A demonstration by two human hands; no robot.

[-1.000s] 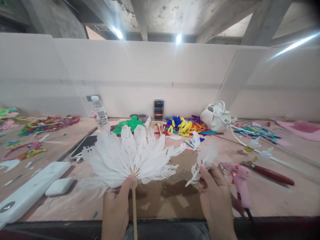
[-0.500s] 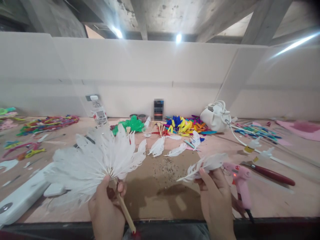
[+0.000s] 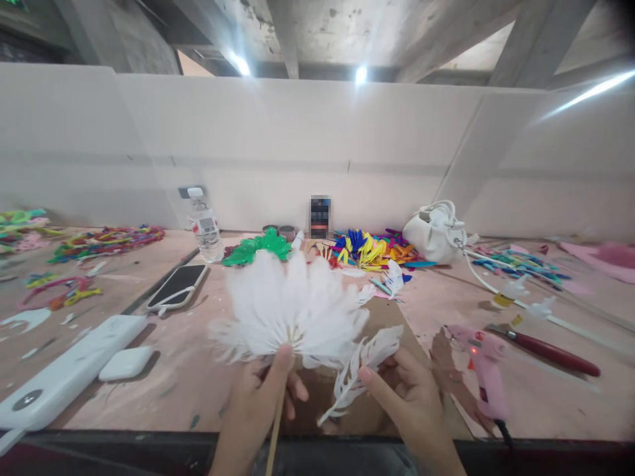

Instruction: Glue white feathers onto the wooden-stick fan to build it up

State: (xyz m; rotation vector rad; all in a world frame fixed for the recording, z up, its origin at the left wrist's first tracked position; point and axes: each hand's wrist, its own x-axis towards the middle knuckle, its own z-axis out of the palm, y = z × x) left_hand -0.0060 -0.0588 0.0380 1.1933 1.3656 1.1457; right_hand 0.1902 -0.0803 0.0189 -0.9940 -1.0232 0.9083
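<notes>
A white feather fan spreads upward in front of me, its feathers fixed around the top of a thin wooden stick. My left hand is closed around that stick just under the feathers, thumb on the near side. A single loose white feather is pinched between the thumb and fingers of my right hand. Its bare quill end points down and left, below the fan's right edge. Right of this hand lies a pink hot glue gun with its orange light on.
A red-handled knife and small glue bottles lie on the right. Coloured feathers, green leaves and a white bag are at the back. On the left are a water bottle, phone and white power bank.
My left hand has brought the fan right, to the middle, and turned it more upright. My right hand has moved the loose feather left and down, close to the fan.
</notes>
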